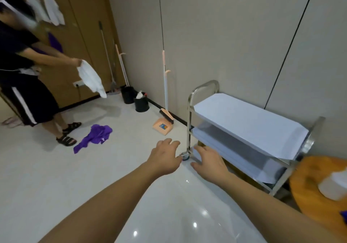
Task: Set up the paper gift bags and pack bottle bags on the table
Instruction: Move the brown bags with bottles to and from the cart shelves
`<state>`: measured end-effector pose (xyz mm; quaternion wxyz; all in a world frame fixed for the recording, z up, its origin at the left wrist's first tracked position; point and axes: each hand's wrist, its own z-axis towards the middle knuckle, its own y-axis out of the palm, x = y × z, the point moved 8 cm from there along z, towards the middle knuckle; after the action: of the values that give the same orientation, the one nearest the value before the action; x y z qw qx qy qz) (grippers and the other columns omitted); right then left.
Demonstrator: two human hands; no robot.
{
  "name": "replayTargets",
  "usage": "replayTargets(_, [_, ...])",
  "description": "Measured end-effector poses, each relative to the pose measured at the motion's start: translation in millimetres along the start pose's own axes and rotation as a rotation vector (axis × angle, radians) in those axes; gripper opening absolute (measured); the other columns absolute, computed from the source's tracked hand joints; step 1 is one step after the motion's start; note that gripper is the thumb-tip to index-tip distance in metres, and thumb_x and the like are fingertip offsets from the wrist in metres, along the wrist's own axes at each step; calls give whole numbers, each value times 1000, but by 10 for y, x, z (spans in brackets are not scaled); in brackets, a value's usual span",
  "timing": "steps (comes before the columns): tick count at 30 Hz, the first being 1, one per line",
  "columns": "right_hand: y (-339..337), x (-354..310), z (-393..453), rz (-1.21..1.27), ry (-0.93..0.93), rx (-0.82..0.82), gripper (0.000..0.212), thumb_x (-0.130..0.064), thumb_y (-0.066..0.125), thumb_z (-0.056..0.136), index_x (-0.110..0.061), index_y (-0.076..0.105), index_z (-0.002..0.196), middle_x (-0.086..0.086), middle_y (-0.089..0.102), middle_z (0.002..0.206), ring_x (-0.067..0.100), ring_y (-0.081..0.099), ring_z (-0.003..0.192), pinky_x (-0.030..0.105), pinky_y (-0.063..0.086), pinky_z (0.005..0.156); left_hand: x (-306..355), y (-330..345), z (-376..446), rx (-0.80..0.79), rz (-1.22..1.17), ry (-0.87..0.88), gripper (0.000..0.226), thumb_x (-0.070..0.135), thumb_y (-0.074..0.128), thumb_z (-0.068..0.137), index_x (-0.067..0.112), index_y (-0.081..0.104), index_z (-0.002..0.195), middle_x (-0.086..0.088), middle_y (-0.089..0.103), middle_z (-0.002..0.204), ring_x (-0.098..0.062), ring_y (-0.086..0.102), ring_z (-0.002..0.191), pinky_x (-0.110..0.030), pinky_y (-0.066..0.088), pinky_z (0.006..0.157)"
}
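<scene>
Both my arms stretch forward over the pale floor. My left hand (165, 156) is empty, its fingers loosely spread, just left of the steel cart (190, 115). My right hand (209, 163) is empty too, fingers relaxed, in front of the cart's lowest shelf near a caster wheel (185, 156). The cart stands against the wall and its shelves are covered with white sheets (249, 122). No paper gift bags or bottle bags can be seen. At the right edge is part of a round wooden table (309, 182) with a blurred white container (335, 186) on it.
Another person (24, 81) stands at the left holding a white cloth (92, 79). A purple garment (94, 136) lies on the floor. A broom with an orange dustpan (163, 126), two black bins (141, 103) and mops lean along the wall.
</scene>
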<state>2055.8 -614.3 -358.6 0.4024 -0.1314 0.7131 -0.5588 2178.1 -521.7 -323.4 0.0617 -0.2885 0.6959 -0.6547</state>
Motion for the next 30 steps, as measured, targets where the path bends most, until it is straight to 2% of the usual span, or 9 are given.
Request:
replayTargets(3, [23, 31, 408, 20, 76, 12, 60, -46, 62, 92, -31, 42, 147, 1, 54, 139, 22, 50, 127, 42, 46, 106, -92, -30, 489, -66, -4, 68, 53, 41, 53, 100, 23, 40, 148, -6, 36, 154, -28, 32, 141, -43, 36, 111])
replayTargets(7, [65, 55, 896, 32, 180, 21, 60, -43, 65, 92, -34, 42, 147, 0, 55, 136, 20, 51, 124, 38, 46, 106, -242, -120, 1113, -134, -47, 140, 53, 40, 54, 100, 24, 40, 149, -5, 40, 152, -26, 35, 139, -39, 37, 109])
replayTargets(12, [261, 255, 1237, 41, 318, -19, 62, -43, 64, 94, -27, 41, 149, 2, 52, 139, 21, 49, 126, 38, 45, 106, -469, -33, 1812, -210, -13, 190, 48, 39, 56, 98, 21, 47, 142, -6, 45, 145, -29, 40, 133, -43, 42, 106])
replayTargets(16, [324, 496, 1594, 63, 381, -23, 61, -43, 62, 95, -24, 41, 150, 5, 50, 142, 25, 47, 129, 39, 43, 107, -434, 144, 2347, -258, -39, 227, 52, 39, 55, 98, 21, 44, 145, -6, 45, 145, -29, 40, 133, -42, 41, 107])
replayTargets(21, [461, 1005, 2255, 118, 429, -31, 64, -43, 62, 95, -21, 40, 151, 8, 50, 145, 27, 45, 133, 40, 41, 110, -265, 504, 3104, -323, -11, 275, 56, 42, 54, 98, 23, 40, 149, -6, 44, 147, -29, 40, 133, -42, 41, 108])
replayTargets(27, [760, 1807, 3039, 256, 566, -62, 64, -43, 61, 96, -20, 40, 152, 12, 49, 147, 31, 44, 136, 39, 39, 110, -259, 922, 3988, -461, 73, 237, 59, 38, 55, 99, 21, 38, 152, -6, 44, 149, -28, 39, 137, -36, 38, 110])
replayTargets(30, [948, 2086, 3330, 321, 625, -80, 63, -41, 62, 95, -18, 42, 150, 15, 53, 143, 33, 46, 133, 41, 40, 108, -266, 1123, 4484, -489, 39, 195, 57, 35, 59, 98, 18, 44, 150, -9, 47, 147, -29, 42, 136, -30, 35, 108])
